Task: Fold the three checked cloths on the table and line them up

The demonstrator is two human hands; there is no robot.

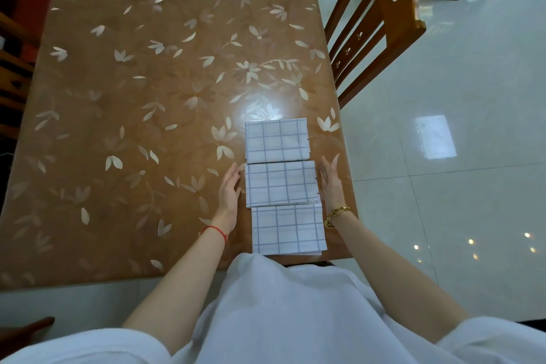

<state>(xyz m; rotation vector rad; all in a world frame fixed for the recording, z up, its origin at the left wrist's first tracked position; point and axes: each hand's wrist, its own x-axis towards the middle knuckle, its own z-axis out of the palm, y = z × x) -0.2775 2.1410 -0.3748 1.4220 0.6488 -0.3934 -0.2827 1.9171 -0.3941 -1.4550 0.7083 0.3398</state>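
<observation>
A: Fingers?
B: Straight & close together on both hands, holding nothing. Palms face in.
A: Where r the hands?
B: L hand [230, 190] is just left of the mid cloth [280, 183], R hand [329, 182] just right of it. Touching it or not? Can't tell.
A: Other cloths?
B: All 3 folded, in a row going away from the person. Far cloth [276, 140] meets the mid one. Near cloth [288, 229] meets it too, by the table's front edge, a bit more to the right.
A: Wrists?
B: Red string [217, 230] on L, gold bracelet [336, 214] on R.
A: Around?
B: Brown table [133, 97] w/ leaf pics; cloths lie near its right side. Wood chair [378, 23] by that side, on a shiny pale floor [443, 83].
</observation>
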